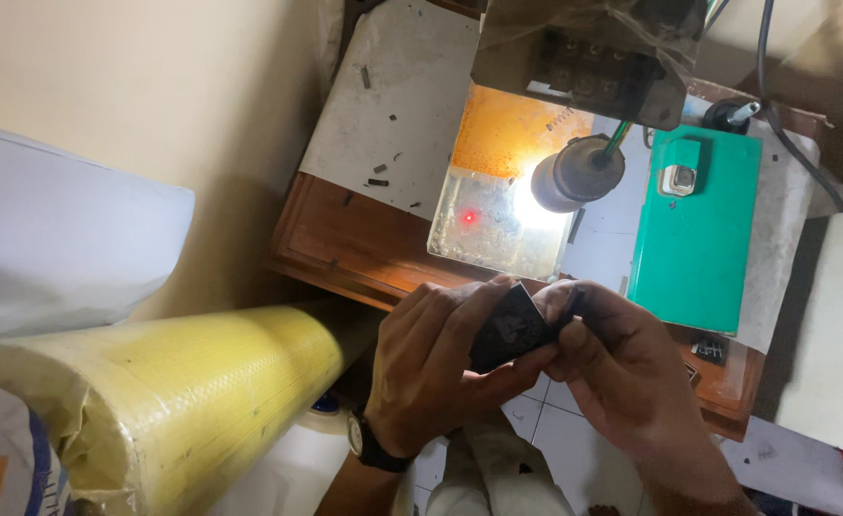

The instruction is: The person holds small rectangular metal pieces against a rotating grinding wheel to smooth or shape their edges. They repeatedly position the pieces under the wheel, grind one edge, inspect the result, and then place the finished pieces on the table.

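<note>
Both hands meet just before the table edge: the left hand and right hand each grip clamped on a small black part held between them. Beyond, a lit lamp shines on a clear plate, beside a green box.

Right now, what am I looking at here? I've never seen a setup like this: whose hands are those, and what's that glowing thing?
There is one picture, from a camera worn on a person's head, looking down. The left hand and right hand together hold a small black part over a wooden table. On the table, a lamp lights a clear plate showing a red dot. Beside it lies a green phone. A yellow roll sits at lower left.
</note>
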